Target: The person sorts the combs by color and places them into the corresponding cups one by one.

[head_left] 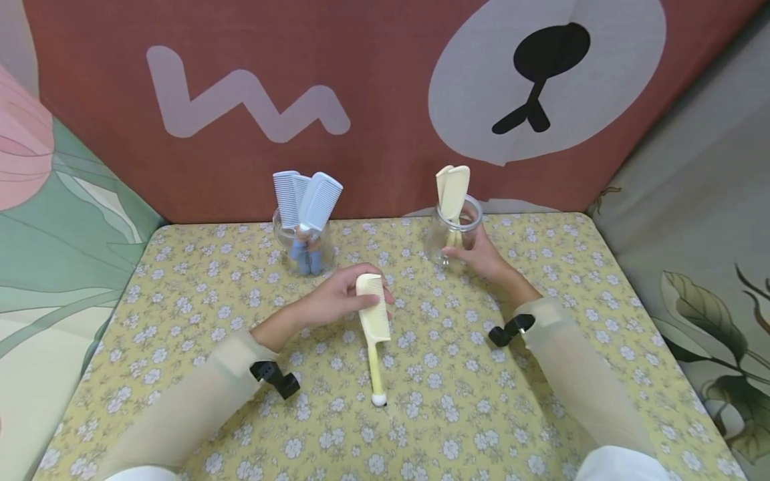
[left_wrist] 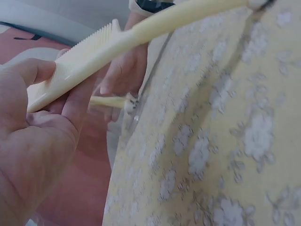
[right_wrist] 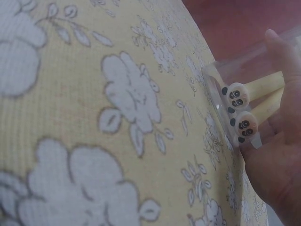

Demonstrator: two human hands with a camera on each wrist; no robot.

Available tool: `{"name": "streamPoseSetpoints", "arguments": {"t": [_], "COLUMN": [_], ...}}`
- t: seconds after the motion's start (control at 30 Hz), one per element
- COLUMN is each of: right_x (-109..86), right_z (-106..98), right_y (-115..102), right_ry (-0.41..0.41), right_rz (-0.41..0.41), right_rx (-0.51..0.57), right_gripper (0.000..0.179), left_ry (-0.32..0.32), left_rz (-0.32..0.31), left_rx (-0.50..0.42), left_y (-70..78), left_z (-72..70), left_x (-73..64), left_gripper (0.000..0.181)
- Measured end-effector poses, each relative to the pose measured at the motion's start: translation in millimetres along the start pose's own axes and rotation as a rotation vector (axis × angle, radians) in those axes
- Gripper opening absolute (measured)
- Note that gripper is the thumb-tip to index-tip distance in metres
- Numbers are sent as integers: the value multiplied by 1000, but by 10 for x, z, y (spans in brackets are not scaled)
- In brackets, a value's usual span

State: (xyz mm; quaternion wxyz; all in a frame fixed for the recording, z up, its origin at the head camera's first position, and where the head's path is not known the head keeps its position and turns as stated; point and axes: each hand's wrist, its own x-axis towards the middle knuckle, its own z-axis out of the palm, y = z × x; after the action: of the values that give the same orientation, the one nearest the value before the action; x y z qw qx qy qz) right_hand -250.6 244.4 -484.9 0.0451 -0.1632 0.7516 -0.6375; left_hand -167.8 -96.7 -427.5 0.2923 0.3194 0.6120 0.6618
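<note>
My left hand [head_left: 345, 294] pinches a cream comb [head_left: 374, 317] by its toothed head, thumb on top and fingers beneath. Its yellow handle, tipped with a white knob, points toward me over the table. At the back right, my right hand [head_left: 481, 257] grips a clear jar [head_left: 436, 237] round its side. Two cream combs [head_left: 453, 194] stand in that jar, heads up. Through the jar wall in the right wrist view, their handle ends show panda faces [right_wrist: 244, 126]. The left wrist view shows the held comb [left_wrist: 80, 66] close up, with its teeth facing up.
Another clear jar [head_left: 279, 234] stands at the back left with several blue combs [head_left: 321, 200] in it. A yellow flowered cloth [head_left: 451, 414] covers the table. Behind it hangs a reddish-brown printed fabric [head_left: 385, 133], and patterned curtains [head_left: 680, 220] flank both sides.
</note>
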Motion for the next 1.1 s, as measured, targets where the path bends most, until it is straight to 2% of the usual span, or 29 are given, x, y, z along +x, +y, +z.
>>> {"name": "streamPoseSetpoints", "arguments": {"t": [0.4,0.6,0.8,1.1], "right_x": [-4,-9,17,32], "right_z": [0,-5,7,-1], "right_y": [8,-19,48,55], "right_ry": [5,4,10,-8], "right_rz": [0,9,-40,-63], "right_rx": [-7,1,36,43], "right_gripper": [100,101,100,98], "left_ry": [-56,-62,-61,-15], "left_rz": [-56,-23,6,55], "left_rx": [-6,26,49,203], "left_y": [102,237,393,783], "left_z": [62,66,85,149], "left_x": [128,246,405,712], "left_gripper": [32,32,32,28]}}
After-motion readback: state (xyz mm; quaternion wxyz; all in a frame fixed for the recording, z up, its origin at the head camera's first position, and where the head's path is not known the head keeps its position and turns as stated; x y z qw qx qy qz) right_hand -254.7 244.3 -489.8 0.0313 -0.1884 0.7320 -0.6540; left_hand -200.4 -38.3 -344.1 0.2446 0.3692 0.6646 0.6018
